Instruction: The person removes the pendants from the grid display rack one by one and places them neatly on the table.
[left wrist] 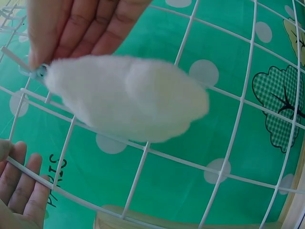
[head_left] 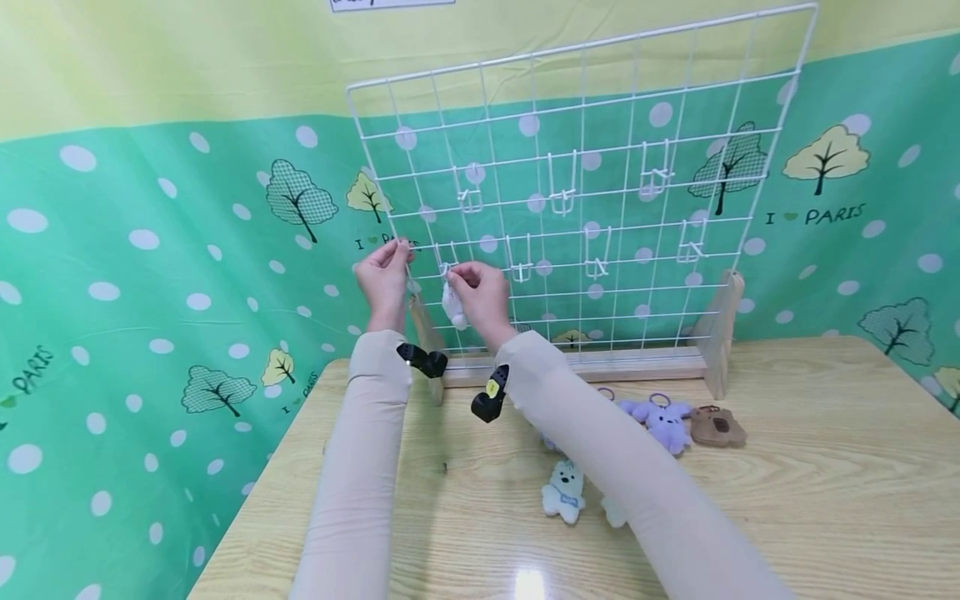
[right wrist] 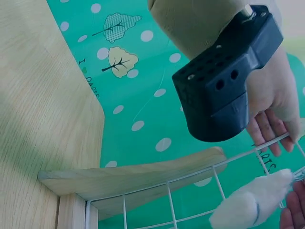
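A white wire grid panel (head_left: 637, 36) stands upright on a wooden base. At its left edge my left hand (head_left: 384, 275) pinches the outer wire between thumb and fingers. My right hand (head_left: 483, 300) pinches the top of a small white plush keychain (head_left: 453, 307), right at the leftmost hook of the lower row. In the left wrist view the fluffy white body (left wrist: 128, 98) hangs from a light blue loop (left wrist: 35, 72) by the fingertips, close to a hook's wire. The right wrist view shows the same plush (right wrist: 252, 202) in front of the grid.
Several white hooks, such as one upper hook (head_left: 562, 200), hang on the grid. On the wooden table (head_left: 825, 500) lie purple plush keychains (head_left: 667, 427), a brown one (head_left: 717, 427) and a white bear with a blue bow (head_left: 564, 492). The right sleeve partly covers others. Wooden feet (head_left: 722, 333) hold the grid.
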### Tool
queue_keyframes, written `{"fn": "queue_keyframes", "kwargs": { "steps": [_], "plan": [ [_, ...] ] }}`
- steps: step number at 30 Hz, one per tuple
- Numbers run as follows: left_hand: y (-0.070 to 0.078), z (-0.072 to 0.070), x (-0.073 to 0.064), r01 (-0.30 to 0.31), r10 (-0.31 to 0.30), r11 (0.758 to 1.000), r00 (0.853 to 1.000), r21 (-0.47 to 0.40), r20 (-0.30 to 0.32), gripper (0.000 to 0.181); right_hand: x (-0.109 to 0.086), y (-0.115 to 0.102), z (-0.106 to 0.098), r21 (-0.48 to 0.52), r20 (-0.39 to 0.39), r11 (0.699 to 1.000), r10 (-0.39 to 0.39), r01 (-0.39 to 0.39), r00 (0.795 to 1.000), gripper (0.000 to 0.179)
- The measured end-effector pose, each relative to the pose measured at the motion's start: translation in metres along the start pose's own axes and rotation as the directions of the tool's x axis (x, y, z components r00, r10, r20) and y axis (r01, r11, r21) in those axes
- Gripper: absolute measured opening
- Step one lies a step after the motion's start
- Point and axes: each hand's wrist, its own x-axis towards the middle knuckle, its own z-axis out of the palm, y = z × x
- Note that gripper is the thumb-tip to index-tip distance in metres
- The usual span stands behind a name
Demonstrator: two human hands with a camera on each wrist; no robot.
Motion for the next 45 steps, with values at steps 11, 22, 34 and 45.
{"fn": "queue_keyframes", "kwargs": {
  "steps": [11, 22, 34, 45],
  "plan": [
    [0.001, -0.001, -0.002, 0.017, -0.017, 1.000, 1.000, 0.026, 0.002, 0.024, -0.012, -0.010, -0.010, 0.013, 0.085, 1.000, 0.012, -0.013, 0.996, 0.015],
    [0.001, -0.002, -0.002, 0.031, -0.031, 1.000, 1.000, -0.002, 0.004, 0.025, -0.027, -0.017, -0.029, 0.082, 0.146, 0.997, -0.015, 0.003, 0.989, 0.015],
    [0.003, -0.003, -0.004, 0.025, -0.025, 1.000, 1.000, 0.003, -0.003, 0.025, -0.058, -0.017, -0.079, 0.080, 0.183, 0.997, -0.029, 0.015, 0.983, 0.018],
    [0.003, -0.003, -0.004, 0.031, -0.031, 1.000, 1.000, 0.000, 0.002, 0.025, -0.093, -0.005, -0.141, -0.028, 0.183, 0.999, 0.030, -0.025, 0.983, 0.025]
  ]
}}
